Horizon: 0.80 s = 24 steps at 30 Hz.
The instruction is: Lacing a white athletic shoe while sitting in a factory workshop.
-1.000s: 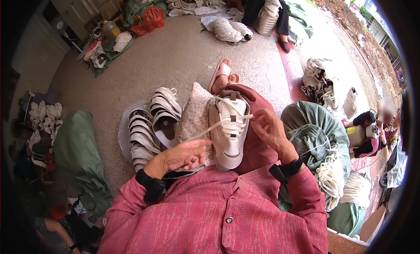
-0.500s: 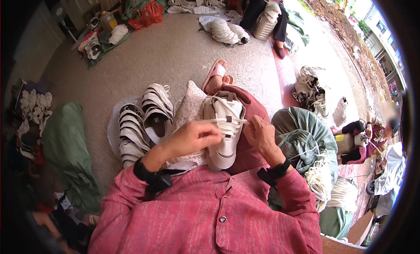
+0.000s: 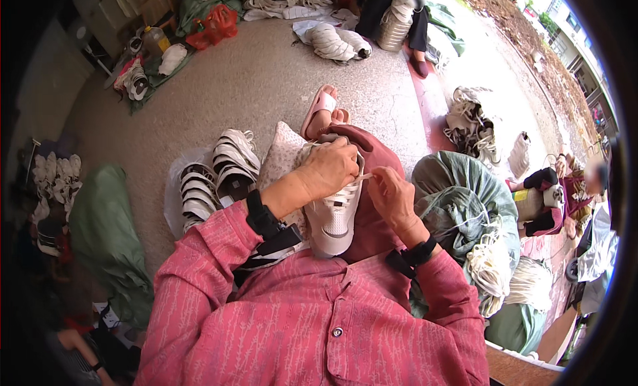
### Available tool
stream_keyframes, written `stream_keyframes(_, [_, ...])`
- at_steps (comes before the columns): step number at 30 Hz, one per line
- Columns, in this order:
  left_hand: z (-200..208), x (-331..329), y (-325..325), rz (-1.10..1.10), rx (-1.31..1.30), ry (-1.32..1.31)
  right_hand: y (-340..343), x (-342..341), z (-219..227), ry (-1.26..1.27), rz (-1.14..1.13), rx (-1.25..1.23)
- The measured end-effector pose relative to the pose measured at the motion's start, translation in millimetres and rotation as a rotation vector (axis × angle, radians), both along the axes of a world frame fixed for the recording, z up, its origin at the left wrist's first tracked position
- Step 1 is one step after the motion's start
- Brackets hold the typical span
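Note:
A white mesh sneaker [image 3: 328, 228] lies across my lap, its toe toward me and its ankle end away. Over the upper eyelets bends my left hand [image 3: 331, 164], fingers closed; whatever they hold is hidden under them. My right hand [image 3: 392, 194], just right of the shoe, pinches a white shoelace [image 3: 365, 177] that runs across to the shoe. Lower down, lacing crosses the tongue in several rows. A pale patterned cloth [image 3: 282, 150] lies beside the sneaker on my left leg.
Nested white sneaker uppers [image 3: 236, 159] stand left of my knees. Green sacks [image 3: 106, 233] flank me; bundles of white laces [image 3: 490, 270] hang at the right one [image 3: 458, 187]. Other people sit at the far side and right, near a shoe pile [image 3: 470, 123].
My left hand has moved right and away from me, from beside the shoe onto its upper eyelets. My right hand keeps the lace, nearly in place. The view has shifted slightly.

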<state>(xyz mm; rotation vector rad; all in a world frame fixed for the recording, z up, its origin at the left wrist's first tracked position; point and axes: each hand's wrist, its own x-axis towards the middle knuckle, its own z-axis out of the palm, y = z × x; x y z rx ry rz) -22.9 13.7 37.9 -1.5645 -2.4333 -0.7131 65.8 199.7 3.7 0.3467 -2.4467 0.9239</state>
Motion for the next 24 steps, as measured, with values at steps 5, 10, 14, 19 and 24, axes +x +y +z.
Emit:
stream_keyframes(5, [5.1, 5.8, 7.0, 0.039, -0.108, 0.126, -1.9, 3.3, -5.3, 0.02, -0.023, 0.036])
stream_keyframes(10, [15.9, 6.8, 1.7, 0.217, -0.383, -0.065, -4.4, 1.2, -10.7, 0.054, 0.092, 0.085])
stream_keyframes(14, [28.1, -12.3, -4.7, 0.29, -0.48, -0.285, -9.3, -2.0, -9.3, 0.024, 0.144, 0.089])
stream_keyframes(19, [27.2, -10.7, -0.6, 0.327, -0.406, -0.208, -12.6, 1.9, 0.2, 0.009, -0.028, 0.102])
stream_keyframes(24, [31.4, -12.8, -5.6, 0.386, -0.362, -0.292, -1.7, 7.5, -0.9, -0.167, -0.147, 0.235])
